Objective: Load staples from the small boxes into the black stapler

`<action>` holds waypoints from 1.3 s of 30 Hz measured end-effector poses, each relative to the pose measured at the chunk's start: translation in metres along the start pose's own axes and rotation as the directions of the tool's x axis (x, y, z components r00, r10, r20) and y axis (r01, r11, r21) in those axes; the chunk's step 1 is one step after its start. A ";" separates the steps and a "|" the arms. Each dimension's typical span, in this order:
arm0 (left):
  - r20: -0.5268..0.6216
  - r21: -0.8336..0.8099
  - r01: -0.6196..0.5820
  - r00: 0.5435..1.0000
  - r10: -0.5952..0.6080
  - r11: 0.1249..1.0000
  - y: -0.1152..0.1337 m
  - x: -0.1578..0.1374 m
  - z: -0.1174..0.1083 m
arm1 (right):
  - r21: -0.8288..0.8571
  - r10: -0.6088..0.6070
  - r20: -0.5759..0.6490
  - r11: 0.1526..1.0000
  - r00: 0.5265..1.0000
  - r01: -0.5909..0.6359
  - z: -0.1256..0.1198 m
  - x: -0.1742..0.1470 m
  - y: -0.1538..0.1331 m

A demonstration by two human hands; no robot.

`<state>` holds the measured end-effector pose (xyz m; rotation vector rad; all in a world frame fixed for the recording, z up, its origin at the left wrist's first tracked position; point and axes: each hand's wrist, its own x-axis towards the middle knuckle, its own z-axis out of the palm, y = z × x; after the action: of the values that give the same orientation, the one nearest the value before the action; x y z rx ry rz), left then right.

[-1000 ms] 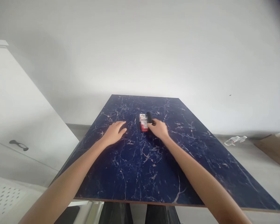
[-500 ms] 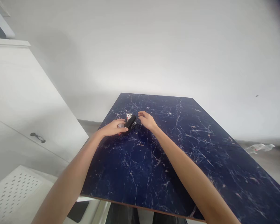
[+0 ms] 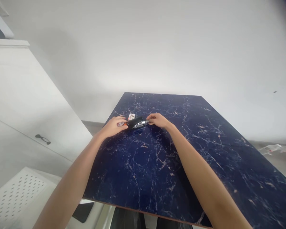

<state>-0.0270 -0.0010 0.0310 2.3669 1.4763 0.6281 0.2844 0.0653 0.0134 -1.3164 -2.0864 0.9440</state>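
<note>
A black stapler (image 3: 134,122) lies on the dark blue marbled table (image 3: 145,171), its top raised from the metal staple channel (image 3: 140,124). My left hand (image 3: 114,126) is wrapped round its left end, where a bit of orange shows beside the fingers. At the opposite end, my right hand (image 3: 158,120) pinches the thin silvery tip that sticks out of the stapler. Just behind the stapler stands a small white box (image 3: 131,116) with a dark picture and some red on it. Another pale item near my left fingers is mostly hidden.
A white cabinet (image 3: 26,95) with a dark handle (image 3: 43,139) stands to the left. Below it is a white perforated panel (image 3: 16,190). The wall (image 3: 157,47) rises behind the table. Clear plastic items (image 3: 274,149) lie beyond the table's right edge.
The stapler has turned so that it lies more crosswise. My right hand, empty before, has moved slightly right and taken hold of the stapler's silvery tip. The view has shifted slightly.
</note>
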 end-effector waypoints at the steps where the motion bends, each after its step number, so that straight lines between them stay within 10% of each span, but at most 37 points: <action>1: -0.002 0.009 -0.014 1.000 0.014 1.000 -0.002 0.000 0.000 | -0.039 -0.025 0.029 0.999 0.999 0.026 -0.006 -0.003 -0.001; 10: -0.005 0.018 -0.008 1.000 0.009 1.000 -0.008 0.000 0.003 | -0.244 -0.085 0.050 0.965 0.995 0.095 -0.007 -0.005 -0.025; 19: -0.037 0.033 0.030 0.999 -0.029 0.999 -0.011 0.001 0.005 | -0.119 0.226 0.004 0.967 0.974 -0.224 -0.038 -0.009 -0.012; 30: -0.068 -0.034 0.098 0.993 -0.100 0.995 -0.007 0.003 0.014 | 0.171 0.124 0.419 0.962 0.899 -0.212 0.056 -0.018 -0.098; 39: -0.023 -0.026 0.118 0.993 -0.119 0.993 -0.008 0.001 0.011 | 0.067 0.302 0.271 0.941 0.914 -0.331 -0.021 -0.014 -0.051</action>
<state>-0.0272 0.0030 0.0182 2.2411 1.5966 0.6438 0.2759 0.0441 0.0648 -1.5745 -2.0001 1.4175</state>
